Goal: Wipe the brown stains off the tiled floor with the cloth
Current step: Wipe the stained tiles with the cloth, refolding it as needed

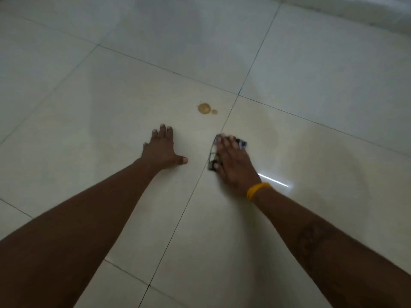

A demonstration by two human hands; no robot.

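Observation:
A round brown stain (204, 108) with a smaller brown dot (214, 112) beside it marks the pale tiled floor (111, 107), just left of a grout line. My right hand (233, 161), blurred and wearing a yellow wristband, presses flat on a dark patterned cloth (242, 143) that sits on the grout line, below and right of the stain. Only the cloth's edges show around my fingers. My left hand (161, 147) rests flat on the tile with fingers spread, left of the cloth and below the stain, holding nothing.
Faint yellowish smears (273, 134) spread over the tile right of the cloth. A bright light streak (273, 181) reflects off the glossy floor by my right wrist. A wall base or step (355, 16) runs along the far right corner.

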